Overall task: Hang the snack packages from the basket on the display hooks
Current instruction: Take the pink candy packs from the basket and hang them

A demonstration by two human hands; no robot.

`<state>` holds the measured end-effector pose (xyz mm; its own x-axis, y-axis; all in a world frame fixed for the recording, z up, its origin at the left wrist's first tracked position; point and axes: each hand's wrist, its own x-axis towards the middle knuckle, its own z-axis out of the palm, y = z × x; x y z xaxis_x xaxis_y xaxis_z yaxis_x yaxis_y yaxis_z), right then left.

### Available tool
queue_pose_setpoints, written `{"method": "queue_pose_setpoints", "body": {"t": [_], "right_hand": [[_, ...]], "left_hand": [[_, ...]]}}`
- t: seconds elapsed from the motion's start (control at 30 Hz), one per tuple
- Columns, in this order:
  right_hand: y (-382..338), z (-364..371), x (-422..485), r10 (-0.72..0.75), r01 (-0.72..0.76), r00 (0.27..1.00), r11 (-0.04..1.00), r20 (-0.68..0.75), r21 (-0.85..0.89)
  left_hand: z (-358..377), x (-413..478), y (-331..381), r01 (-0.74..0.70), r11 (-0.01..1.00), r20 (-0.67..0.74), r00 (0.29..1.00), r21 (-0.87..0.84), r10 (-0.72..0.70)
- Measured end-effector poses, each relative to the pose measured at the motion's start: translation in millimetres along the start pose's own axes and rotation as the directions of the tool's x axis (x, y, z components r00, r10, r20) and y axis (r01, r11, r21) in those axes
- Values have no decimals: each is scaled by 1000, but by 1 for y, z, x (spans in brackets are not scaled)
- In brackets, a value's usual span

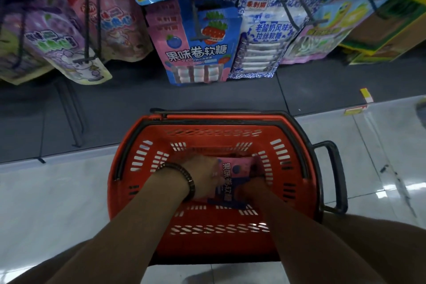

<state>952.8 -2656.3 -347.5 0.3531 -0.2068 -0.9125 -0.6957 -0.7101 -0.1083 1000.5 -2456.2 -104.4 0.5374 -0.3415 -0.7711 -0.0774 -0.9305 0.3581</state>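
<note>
Standing on the pale tiled floor (57, 191) below the display hooks (197, 21), the red basket (230, 120) is shown with one pink-and-blue snack package (232, 175) lying on its bottom. The left hand (202, 173), with a bracelet (184, 175) at the wrist, is laid against the package's left edge, fingers close together; whether they curl under it cannot be told. The right hand (249, 189) is placed at the package's right side, its fingers lost in shadow. A matching package (198, 53) is seen hanging above.

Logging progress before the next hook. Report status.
Left hand and right hand on pink snack package in red basket; grip blurred. Package not lifted. Nothing blocks the way up.
</note>
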Motion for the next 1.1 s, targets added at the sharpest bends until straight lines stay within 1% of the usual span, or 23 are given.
{"method": "queue_pose_setpoints", "body": {"t": [0.03,0.07,0.1,0.17,0.23,0.3,0.33,0.4,0.47,0.5,0.57,0.6,0.63,0.67,0.73,0.77,0.8,0.83,0.87,0.9,0.97,1.1], "right_hand": [[-6,-3,-9,-48,48,999,999,26,-5],[-9,-5,-11,-108,111,993,992,46,-63],[-13,-12,-19,-149,153,987,985,60,-76],[-18,-26,-33,-259,262,964,963,56,-64],[-27,-43,-45,-370,374,927,926,69,-60],[-40,-63,-64,-462,481,874,868,151,-128],[-47,-75,-73,-501,534,841,827,202,-174],[-64,-100,-99,-557,626,780,705,286,-333],[-84,-124,-135,-580,680,732,591,357,-433],[-93,-134,-155,-605,708,701,526,377,-471],[-107,-154,-190,-662,760,629,411,408,-504],[-109,-163,-203,-698,782,593,378,402,-496],[-110,-173,-213,-732,794,569,371,374,-481],[-109,-182,-221,-769,809,549,392,327,-437],[-100,-191,-228,-843,842,517,470,148,-264],[-94,-192,-227,-860,857,508,501,39,-122],[-87,-192,-224,-861,862,507,505,-47,48],[-82,-189,-219,-843,837,530,502,-92,217],[-79,-186,-215,-830,802,549,490,-99,343],[-78,-183,-211,-823,772,562,485,-85,410],[-82,-179,-206,-823,748,565,478,-64,461],[-99,-177,-203,-834,752,537,403,-130,522]], "left_hand": [[-2,-2,1,8,1000,5,1000,2,-8],[-3,-3,1,11,1000,7,1000,-4,-11],[-5,-5,1,16,1000,7,1000,-9,-16],[-8,-11,-1,31,999,-9,999,-15,-31],[-8,-16,-9,23,1000,-50,998,-13,-23],[-6,-18,-18,37,999,-71,997,-23,-38],[-4,-17,-24,48,998,-98,994,-42,-52],[-3,-16,-35,60,995,-192,979,-80,-75],[-3,-17,-40,37,981,-291,952,-193,-93],[-5,-19,-39,8,965,-320,943,-261,-94],[-10,-22,-35,-109,914,-367,929,-391,-47],[-12,-23,-33,-175,870,-398,917,-460,-26],[-15,-26,-29,-238,814,-434,901,-530,-19],[-18,-30,-28,-293,751,-476,879,-592,-33],[-22,-39,-25,-382,614,-545,833,-691,-95],[-24,-43,-24,-419,553,-571,811,-720,-128],[-25,-45,-23,-448,506,-591,791,-737,-161],[-26,-46,-22,-470,470,-607,771,-747,-193],[-28,-47,-20,-491,443,-623,749,-751,-226],[-31,-48,-19,-515,410,-637,726,-753,-258],[-36,-47,-17,-558,352,-656,691,-751,-302],[-42,-48,-17,-578,310,-656,663,-755,-361]]}}
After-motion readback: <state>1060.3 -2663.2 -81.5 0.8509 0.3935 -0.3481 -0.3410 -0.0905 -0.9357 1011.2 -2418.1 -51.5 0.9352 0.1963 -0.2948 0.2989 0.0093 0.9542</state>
